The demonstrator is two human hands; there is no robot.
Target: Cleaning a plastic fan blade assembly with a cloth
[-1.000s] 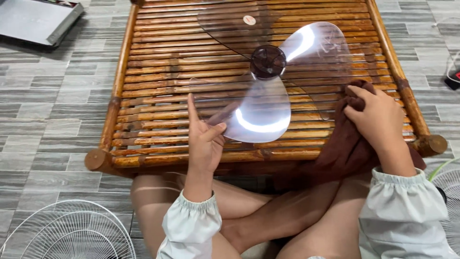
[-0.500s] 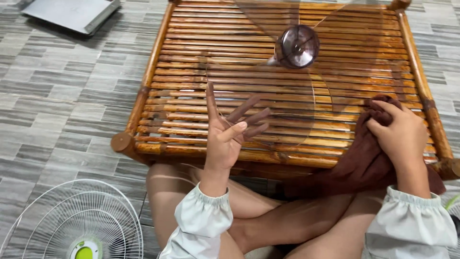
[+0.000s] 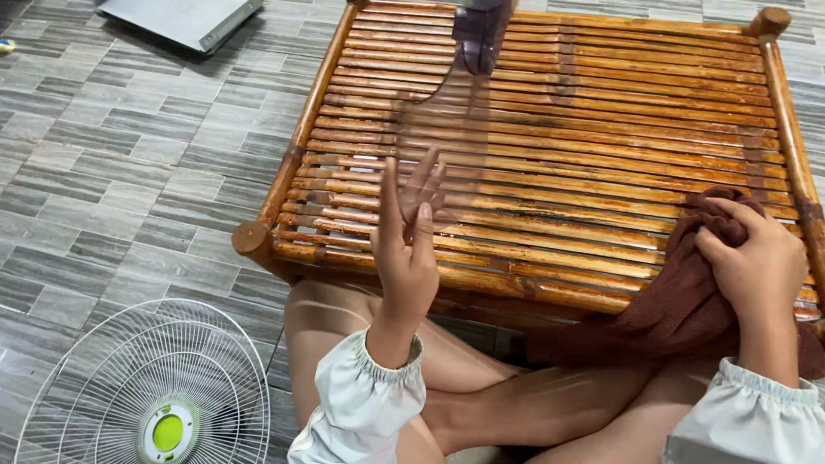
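Seated cross-legged on a grey plank-patterned tile floor [image 3: 129, 172], before a low slatted bamboo table [image 3: 601, 129] of amber-brown cane. Lying at lower left, a round white wire fan guard [image 3: 146, 387] with a green centre cap. Resting at the top left corner, a flat grey metal box [image 3: 185, 17].

Held upright over the table, a clear tinted plastic fan blade set [image 3: 447, 120] with a dark purple hub at the top edge of the view, almost edge-on to the camera. Bunched at the table's near right edge, a dark brown cloth [image 3: 687, 292].

For wiping well, probably best to keep the blade steady by its rim, grip light enough not to flex the thin plastic, and to bring the cloth across one face at a time toward the hub.

Left hand [image 3: 408, 249] raised, wrist straight, palm turned inward, fingers [image 3: 425, 185] long and slightly spread, pinching the blade's lower edge between thumb and fingertips. Right hand [image 3: 760, 258] lower, resting at the table edge, fingers curled tight and clamped on the cloth.
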